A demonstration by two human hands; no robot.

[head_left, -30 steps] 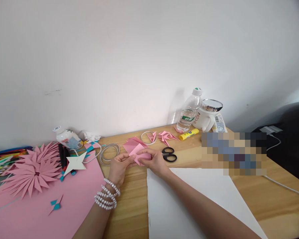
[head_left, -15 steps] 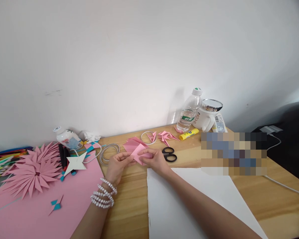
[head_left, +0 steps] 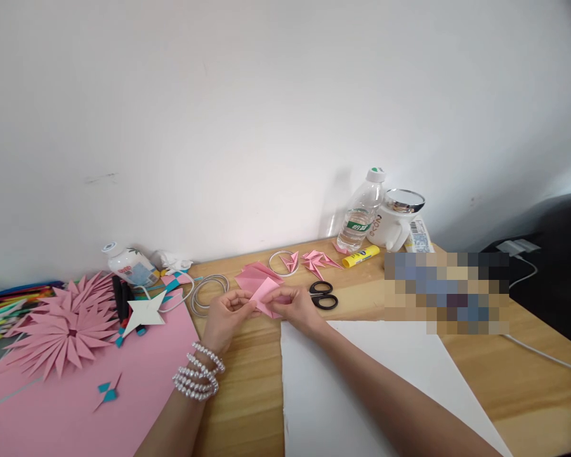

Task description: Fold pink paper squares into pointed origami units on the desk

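Note:
A partly folded piece of pink paper [head_left: 265, 294] is held in the air between both hands, above the wooden table. My left hand [head_left: 231, 312], with a pearl bracelet [head_left: 197, 374] wound round its wrist, pinches the paper's left edge. At the right side, my right hand [head_left: 295, 309] grips the same paper between thumb and fingers. Just behind it lie more pink paper sheets [head_left: 254, 270]. Black-handled scissors [head_left: 324, 296] rest close to the right hand, their blades mostly hidden.
White paper [head_left: 361, 393] lies under my right forearm. Pink paper flowers [head_left: 69, 333] and a cream paper star [head_left: 145, 312] are on the left. A water bottle [head_left: 359, 219], mug [head_left: 387, 225], yellow glue stick [head_left: 360, 256] and folded pink pieces [head_left: 318, 260] stand or lie toward the wall.
The fingers have shifted slightly on the pink paper, and less of its right part shows beyond the right hand. Everything else on the table stays in place.

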